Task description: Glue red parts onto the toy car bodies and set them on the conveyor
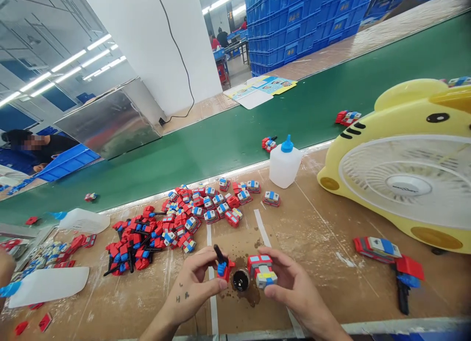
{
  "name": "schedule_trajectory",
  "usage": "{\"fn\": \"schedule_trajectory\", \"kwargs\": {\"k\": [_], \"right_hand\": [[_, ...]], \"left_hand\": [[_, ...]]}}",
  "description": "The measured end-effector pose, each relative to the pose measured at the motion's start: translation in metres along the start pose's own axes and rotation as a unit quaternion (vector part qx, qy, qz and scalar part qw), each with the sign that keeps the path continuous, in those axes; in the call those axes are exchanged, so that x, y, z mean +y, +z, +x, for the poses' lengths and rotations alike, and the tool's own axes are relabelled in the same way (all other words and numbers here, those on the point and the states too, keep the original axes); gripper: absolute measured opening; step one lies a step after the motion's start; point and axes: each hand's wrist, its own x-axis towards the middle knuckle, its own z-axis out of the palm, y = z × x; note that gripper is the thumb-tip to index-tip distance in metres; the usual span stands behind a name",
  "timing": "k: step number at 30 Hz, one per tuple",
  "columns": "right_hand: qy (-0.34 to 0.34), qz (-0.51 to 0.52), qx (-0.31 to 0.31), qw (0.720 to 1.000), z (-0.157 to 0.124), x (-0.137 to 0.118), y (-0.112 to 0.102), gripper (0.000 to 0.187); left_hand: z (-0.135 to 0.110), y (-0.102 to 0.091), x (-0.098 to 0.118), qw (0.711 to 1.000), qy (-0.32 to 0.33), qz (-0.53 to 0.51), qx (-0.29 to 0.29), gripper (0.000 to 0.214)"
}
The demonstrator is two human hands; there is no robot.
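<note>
My left hand (196, 282) pinches a small red and blue toy part (222, 269) with a black rod pointing up. In my right hand (294, 284) is a red, grey and white toy piece (262, 271) with yellow and blue patches, gripped between thumb and fingers. The two pieces are apart. Between them stands a small round cup of dark liquid (241, 281), with wet stains around it on the brown board. Beyond my hands lies a heap of similar red, white and blue toy pieces (206, 203), and left of it a pile of red parts with black rods (136, 240).
A yellow fan (401, 164) stands at right, near a loose toy (379, 248). White bottles with blue caps (285, 164) stand or lie on the board. A green conveyor belt (206, 144) runs behind, carrying a few toys. Blue crates (294, 27) rise beyond; a person works far left.
</note>
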Motion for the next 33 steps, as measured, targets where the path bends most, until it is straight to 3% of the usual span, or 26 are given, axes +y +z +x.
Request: {"fn": "schedule_trajectory", "kwargs": {"k": [2, 6, 8, 10, 12, 16, 18, 20, 22, 24, 25, 27, 28, 30, 33], "right_hand": [[-0.010, -0.051, -0.004, 0.999, 0.004, 0.005, 0.005, 0.069], [-0.048, -0.208, -0.004, 0.977, 0.009, 0.005, 0.009, 0.065], [-0.121, -0.342, -0.020, 0.932, 0.012, -0.001, 0.012, 0.055], [-0.197, -0.465, -0.026, 0.863, 0.016, -0.008, 0.017, 0.046], [-0.247, -0.529, -0.016, 0.811, 0.020, -0.013, 0.026, 0.041], [-0.338, -0.576, 0.010, 0.744, 0.034, -0.012, 0.052, 0.044], [-0.378, -0.577, 0.037, 0.723, 0.045, -0.010, 0.064, 0.051], [-0.385, -0.576, 0.057, 0.719, 0.057, -0.014, 0.069, 0.052], [-0.359, -0.584, 0.056, 0.726, 0.071, -0.026, 0.062, 0.046], [-0.335, -0.606, 0.069, 0.718, 0.085, -0.045, 0.042, 0.047], [-0.332, -0.622, 0.103, 0.702, 0.092, -0.054, 0.027, 0.048], [-0.308, -0.678, 0.183, 0.641, 0.106, -0.068, -0.007, 0.050], [-0.293, -0.694, 0.194, 0.628, 0.112, -0.072, -0.023, 0.053], [-0.254, -0.723, 0.185, 0.615, 0.121, -0.072, -0.049, 0.057], [-0.227, -0.741, 0.154, 0.613, 0.126, -0.065, -0.066, 0.041]], "left_hand": [[0.001, 0.002, -0.003, 0.999, -0.005, -0.041, 0.011, 0.045], [0.005, 0.006, -0.001, 1.000, 0.002, -0.013, 0.004, 0.038], [0.006, 0.007, 0.000, 1.000, -0.005, 0.000, 0.007, 0.037], [0.007, 0.013, -0.006, 0.999, -0.017, -0.036, 0.026, 0.040], [0.008, 0.024, -0.016, 0.993, 0.000, -0.098, 0.060, 0.046], [0.019, 0.058, -0.030, 0.967, 0.144, -0.146, 0.147, 0.074], [0.030, 0.067, -0.025, 0.959, 0.149, -0.119, 0.211, 0.077], [0.048, 0.062, -0.012, 0.964, 0.127, -0.027, 0.231, 0.075], [0.076, 0.043, 0.005, 0.966, 0.126, 0.099, 0.203, 0.080], [0.117, 0.017, 0.025, 0.956, 0.117, 0.200, 0.179, 0.082], [0.142, 0.003, 0.035, 0.950, 0.113, 0.229, 0.178, 0.083], [0.197, -0.020, 0.056, 0.931, 0.102, 0.294, 0.190, 0.085], [0.225, -0.028, 0.065, 0.922, 0.097, 0.330, 0.179, 0.084], [0.278, -0.036, 0.080, 0.903, 0.071, 0.401, 0.135, 0.081], [0.336, -0.030, 0.093, 0.869, 0.008, 0.493, 0.046, 0.066]]}}
